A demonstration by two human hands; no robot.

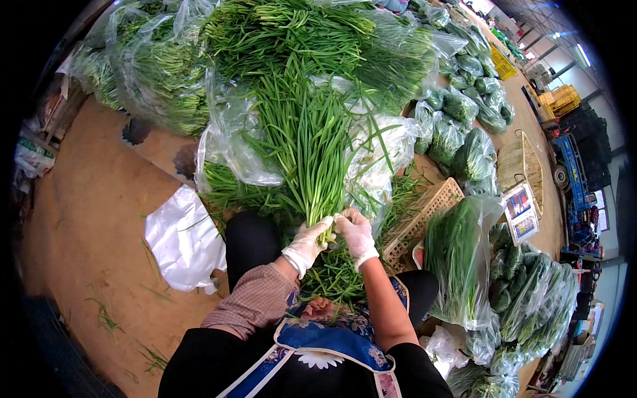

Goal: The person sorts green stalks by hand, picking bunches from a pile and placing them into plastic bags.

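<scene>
A bunch of long, flat green chives (pixel 306 149) fans away from me, its pale stem ends gathered near my lap. My left hand (pixel 307 245), in a thin white glove, is wrapped round the bunch close to those ends. My right hand (pixel 357 233), also gloved, pinches at the bunch's right side, fingers closed against the stems; the exact strands between them are hidden. Loose chive leaves (pixel 335 275) lie below both hands, over my lap and blue apron (pixel 345 335). Beyond the bunch rises a large pile of chives (pixel 285 36).
Clear plastic (pixel 381 149) spreads under the pile. At right stand a tan plastic crate (pixel 424 215) and bagged chives (pixel 458 259), with more bagged greens (pixel 468 149) behind. A white plastic bag (pixel 184 239) lies on the brown floor (pixel 86 219) at left.
</scene>
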